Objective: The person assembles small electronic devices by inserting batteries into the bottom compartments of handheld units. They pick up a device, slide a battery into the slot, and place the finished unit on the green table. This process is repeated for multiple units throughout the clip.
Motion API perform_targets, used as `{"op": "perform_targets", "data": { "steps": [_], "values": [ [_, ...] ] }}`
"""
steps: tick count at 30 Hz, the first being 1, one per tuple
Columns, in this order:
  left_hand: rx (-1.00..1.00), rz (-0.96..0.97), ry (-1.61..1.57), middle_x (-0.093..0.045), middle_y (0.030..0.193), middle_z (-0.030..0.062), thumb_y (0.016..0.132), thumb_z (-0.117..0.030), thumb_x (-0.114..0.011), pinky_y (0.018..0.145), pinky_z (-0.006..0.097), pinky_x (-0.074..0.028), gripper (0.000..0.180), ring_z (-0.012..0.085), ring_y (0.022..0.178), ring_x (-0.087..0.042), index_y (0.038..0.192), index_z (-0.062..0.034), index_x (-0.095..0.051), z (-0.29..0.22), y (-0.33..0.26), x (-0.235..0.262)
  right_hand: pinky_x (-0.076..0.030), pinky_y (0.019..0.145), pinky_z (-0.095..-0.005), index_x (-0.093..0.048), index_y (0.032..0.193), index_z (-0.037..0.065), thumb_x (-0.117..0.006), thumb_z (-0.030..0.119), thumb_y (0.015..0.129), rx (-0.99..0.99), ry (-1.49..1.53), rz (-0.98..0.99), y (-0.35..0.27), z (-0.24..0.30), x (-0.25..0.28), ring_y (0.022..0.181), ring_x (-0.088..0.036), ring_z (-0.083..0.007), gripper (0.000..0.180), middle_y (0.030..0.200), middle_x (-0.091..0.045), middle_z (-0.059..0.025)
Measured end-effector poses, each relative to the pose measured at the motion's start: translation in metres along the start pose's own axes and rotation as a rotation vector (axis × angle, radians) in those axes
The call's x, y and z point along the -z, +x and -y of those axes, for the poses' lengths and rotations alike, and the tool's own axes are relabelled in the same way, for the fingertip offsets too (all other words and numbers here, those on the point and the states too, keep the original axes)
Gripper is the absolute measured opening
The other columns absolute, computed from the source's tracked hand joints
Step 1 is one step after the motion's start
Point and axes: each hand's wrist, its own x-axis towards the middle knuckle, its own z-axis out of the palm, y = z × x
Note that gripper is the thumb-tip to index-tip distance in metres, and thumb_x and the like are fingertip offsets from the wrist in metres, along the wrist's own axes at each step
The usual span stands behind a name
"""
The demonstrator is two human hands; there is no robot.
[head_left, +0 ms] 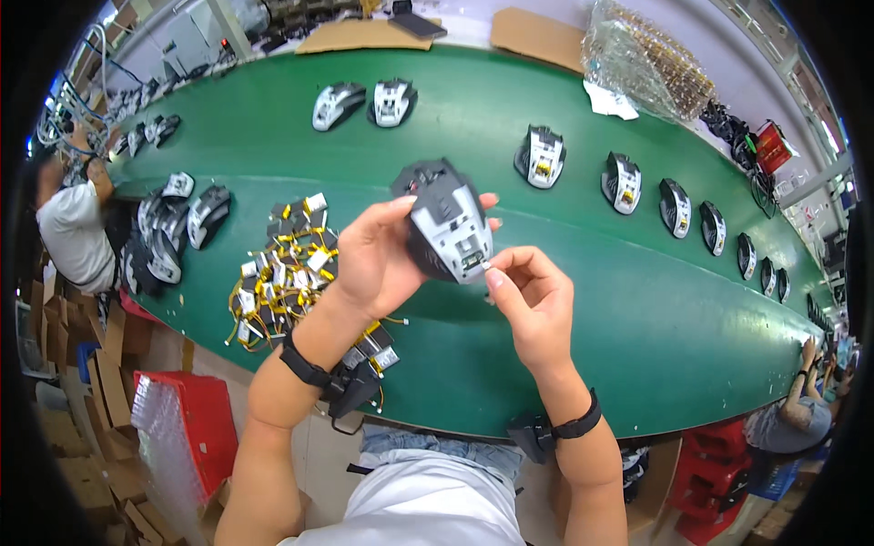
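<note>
My left hand (376, 250) is wrapped round a half-assembled computer mouse (451, 218), black with pale grey panels, raised over the green bench. An opening shows at the end of the mouse nearest me. Beside that opening, the thumb and forefinger of my right hand (533, 296) are pinched together. A tiny white bit shows at their tips; what it is cannot be made out. Left of my left hand lies a heap of small battery packs (287, 273) with yellow tape and thin wires. A few more packs (373, 348) lie partly hidden under my left forearm.
Similar mice stand in a line along the green bench (583, 346), the closest being a mouse (543, 156) at the right. Two mice (393, 102) sit at the far side. More mice (164, 227) are piled at the left, near a seated person (77, 218). Another person (787, 423) works far right.
</note>
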Motion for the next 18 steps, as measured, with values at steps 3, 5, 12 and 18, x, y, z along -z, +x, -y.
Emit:
{"op": "perform_targets", "data": {
  "steps": [3, 5, 12, 18],
  "values": [
    [-0.056, 0.028, 0.127, -0.049, 0.136, 0.031, 0.099, -0.036, -0.041, 0.1, 0.049, -0.048, 0.06, 0.043, 0.115, -0.059, 0.15, -0.0074, -0.027, 0.006, -0.002, 0.005, -0.046, 0.07, -0.0231, -0.061, 0.093, -0.002, -0.065, 0.005, 0.09, 0.073, -0.138, 0.048, -0.001, 0.001, -0.001, 0.074, -0.057, -0.0069, 0.008, 0.082, -0.062, -0.0002],
    [-0.066, -0.047, 0.23, -0.054, 0.128, 0.028, 0.101, -0.038, -0.04, 0.095, 0.046, -0.051, 0.058, 0.0388, 0.108, -0.063, 0.15, -0.0101, -0.026, 0.009, -0.003, 0.001, -0.047, 0.068, -0.0239, -0.063, 0.086, 0.0, -0.07, 0.0, 0.082, 0.182, -0.298, -0.009, 0.0, 0.004, -0.006, 0.067, -0.057, -0.0082, 0.008, 0.079, -0.064, -0.003],
    [0.011, -0.153, 0.326, -0.063, 0.112, 0.0223, 0.103, -0.041, -0.038, 0.084, 0.042, -0.056, 0.051, 0.0328, 0.094, -0.068, 0.142, -0.0079, -0.038, 0.01, 0.003, 0.019, -0.042, 0.063, -0.029, -0.064, 0.08, 0.005, -0.072, -0.002, 0.07, 0.531, -0.806, -0.034, -0.005, 0.003, -0.013, 0.062, -0.057, -0.0171, 0.015, 0.078, -0.064, -0.0038],
    [0.027, -0.152, 0.396, -0.064, 0.113, 0.0169, 0.104, -0.038, -0.038, 0.087, 0.04, -0.055, 0.046, 0.0289, 0.1, -0.067, 0.137, -0.0056, -0.044, 0.012, 0.003, 0.019, -0.039, 0.07, -0.0342, -0.063, 0.085, 0.007, -0.071, -0.001, 0.071, 0.669, -0.996, -0.009, 0.0, -0.009, -0.012, 0.074, -0.054, -0.0225, 0.018, 0.083, -0.061, -0.0028]
  ]
}}
